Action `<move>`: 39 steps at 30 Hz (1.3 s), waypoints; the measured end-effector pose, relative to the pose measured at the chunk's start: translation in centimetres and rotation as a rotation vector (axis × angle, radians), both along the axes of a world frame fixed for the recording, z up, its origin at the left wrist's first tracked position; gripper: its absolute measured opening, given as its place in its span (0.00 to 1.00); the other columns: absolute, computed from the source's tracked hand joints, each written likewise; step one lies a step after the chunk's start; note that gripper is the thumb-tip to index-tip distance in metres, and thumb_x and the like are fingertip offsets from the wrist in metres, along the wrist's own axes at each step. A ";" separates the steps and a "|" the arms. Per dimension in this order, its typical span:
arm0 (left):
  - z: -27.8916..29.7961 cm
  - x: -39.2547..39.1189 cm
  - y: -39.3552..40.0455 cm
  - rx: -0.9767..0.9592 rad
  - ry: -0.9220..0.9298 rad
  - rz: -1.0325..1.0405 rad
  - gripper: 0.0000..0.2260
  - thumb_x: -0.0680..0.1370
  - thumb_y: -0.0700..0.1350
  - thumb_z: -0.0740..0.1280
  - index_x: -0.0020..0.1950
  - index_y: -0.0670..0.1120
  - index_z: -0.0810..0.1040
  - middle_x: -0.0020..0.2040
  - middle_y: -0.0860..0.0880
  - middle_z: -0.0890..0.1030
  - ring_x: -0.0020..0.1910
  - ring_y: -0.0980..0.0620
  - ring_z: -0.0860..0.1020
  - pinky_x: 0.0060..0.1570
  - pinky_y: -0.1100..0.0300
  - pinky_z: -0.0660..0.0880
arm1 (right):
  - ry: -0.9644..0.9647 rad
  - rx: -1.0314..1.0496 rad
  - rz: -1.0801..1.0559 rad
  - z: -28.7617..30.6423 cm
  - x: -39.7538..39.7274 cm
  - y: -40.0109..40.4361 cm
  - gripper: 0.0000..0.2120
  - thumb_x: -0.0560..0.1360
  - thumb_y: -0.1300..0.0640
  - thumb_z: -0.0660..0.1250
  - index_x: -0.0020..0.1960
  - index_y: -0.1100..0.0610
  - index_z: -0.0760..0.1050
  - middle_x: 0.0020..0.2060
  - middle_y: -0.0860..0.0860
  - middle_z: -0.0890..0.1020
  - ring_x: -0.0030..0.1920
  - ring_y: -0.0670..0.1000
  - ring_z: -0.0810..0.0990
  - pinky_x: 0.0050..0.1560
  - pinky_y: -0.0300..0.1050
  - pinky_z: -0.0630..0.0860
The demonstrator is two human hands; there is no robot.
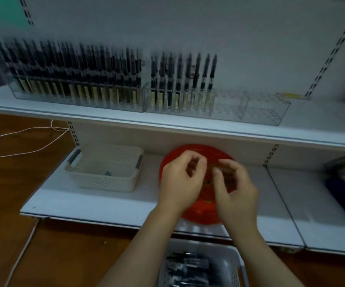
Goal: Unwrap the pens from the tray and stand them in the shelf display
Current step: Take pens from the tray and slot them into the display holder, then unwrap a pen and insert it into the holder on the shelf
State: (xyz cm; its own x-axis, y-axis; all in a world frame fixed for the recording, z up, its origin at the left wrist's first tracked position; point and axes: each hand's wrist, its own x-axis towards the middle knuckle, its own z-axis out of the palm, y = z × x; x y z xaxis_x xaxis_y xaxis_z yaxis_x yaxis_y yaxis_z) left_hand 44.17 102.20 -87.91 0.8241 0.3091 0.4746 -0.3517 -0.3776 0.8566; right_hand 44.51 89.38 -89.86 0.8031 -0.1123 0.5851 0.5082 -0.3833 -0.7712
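left hand: your left hand (181, 179) hovers over the red plate (198, 212), fingers curled in, thumb and forefinger close together; too blurry to tell whether anything is pinched between them.
right hand: your right hand (234, 189) sits just beside the left, also over the plate, fingers curled, thumb tip near the left hand's fingers; cannot tell whether it holds anything.
red plate: round, on the lower shelf (105, 204), mostly hidden by both hands.
tray: grey slotted tray (232, 266) at the bottom edge, below the lower shelf, between your forearms.
wrapped pens: dark pens (185, 266) lie in a pile inside the tray; wrapping is not clear.
display: clear pen holders (250, 108) on the upper shelf (126, 121); left holder full of standing dark pens (74, 69), the next one has a row of upright pens (184, 75) on its left side.
white basket: perforated basket (105, 170) on the lower shelf, left of the plate and well apart from it, something small and dark inside.
cord: pale cord (22, 141) loops on the brown floor at left.
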 end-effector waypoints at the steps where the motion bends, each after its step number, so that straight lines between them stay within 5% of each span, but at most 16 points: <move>1: -1.5 -0.3 -0.3 -0.013 0.048 -0.021 0.03 0.79 0.47 0.68 0.45 0.52 0.80 0.39 0.56 0.82 0.40 0.57 0.80 0.41 0.63 0.76 | 0.044 -0.009 0.008 -1.3 -0.2 -0.5 0.09 0.79 0.59 0.69 0.58 0.50 0.77 0.46 0.41 0.82 0.46 0.41 0.81 0.44 0.31 0.75; 10: -11.7 -3.7 -1.1 0.031 0.448 -0.083 0.02 0.80 0.47 0.68 0.52 0.52 0.78 0.46 0.55 0.81 0.46 0.62 0.78 0.42 0.73 0.71 | 0.403 -0.223 0.097 -10.9 -2.8 -4.7 0.10 0.78 0.53 0.70 0.58 0.48 0.76 0.42 0.41 0.81 0.44 0.39 0.79 0.41 0.29 0.73; 15: -16.2 -5.3 -1.0 0.163 0.743 -0.268 0.02 0.78 0.51 0.68 0.46 0.55 0.79 0.43 0.55 0.83 0.44 0.57 0.80 0.47 0.60 0.78 | 0.540 -0.530 0.152 -16.5 -4.7 -6.6 0.10 0.78 0.52 0.70 0.59 0.49 0.78 0.41 0.41 0.81 0.42 0.46 0.80 0.45 0.46 0.78; 19: -18.7 -6.3 -1.4 0.236 0.879 -0.322 0.04 0.79 0.47 0.69 0.53 0.54 0.80 0.48 0.53 0.83 0.48 0.55 0.81 0.55 0.57 0.78 | 0.706 -0.767 0.273 -19.5 -5.8 -7.6 0.10 0.80 0.53 0.66 0.60 0.48 0.75 0.46 0.46 0.82 0.48 0.49 0.81 0.48 0.46 0.78; 23: -20.1 -7.2 -1.6 0.207 1.009 -0.428 0.10 0.81 0.38 0.64 0.62 0.41 0.77 0.50 0.47 0.80 0.45 0.58 0.76 0.42 0.75 0.72 | 0.798 -0.923 0.393 -21.2 -6.2 -7.9 0.13 0.78 0.52 0.69 0.63 0.50 0.76 0.57 0.48 0.80 0.56 0.50 0.79 0.55 0.42 0.75; 32: -22.9 -8.5 -1.4 0.323 1.118 -0.499 0.14 0.79 0.45 0.70 0.63 0.50 0.76 0.53 0.54 0.78 0.52 0.55 0.77 0.50 0.66 0.71 | 0.811 -1.242 0.359 -22.5 -6.0 -7.3 0.17 0.76 0.60 0.68 0.64 0.53 0.74 0.61 0.52 0.76 0.63 0.56 0.73 0.61 0.51 0.75; 39: -23.0 -7.8 -1.2 0.266 1.059 -0.418 0.11 0.80 0.41 0.68 0.61 0.48 0.75 0.48 0.55 0.75 0.48 0.55 0.76 0.52 0.63 0.74 | 0.845 -1.153 0.382 -22.0 -5.4 -7.3 0.09 0.76 0.53 0.71 0.55 0.52 0.78 0.54 0.51 0.79 0.53 0.52 0.77 0.53 0.46 0.77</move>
State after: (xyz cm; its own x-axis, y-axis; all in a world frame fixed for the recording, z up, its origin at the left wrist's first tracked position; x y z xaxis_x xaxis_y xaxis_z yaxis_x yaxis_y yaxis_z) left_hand 36.42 100.95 -110.96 0.8609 -0.0853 -0.5016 0.3514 -0.6134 0.7073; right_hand 39.13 82.10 -111.90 0.8165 0.3707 -0.4426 0.2830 -0.9252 -0.2528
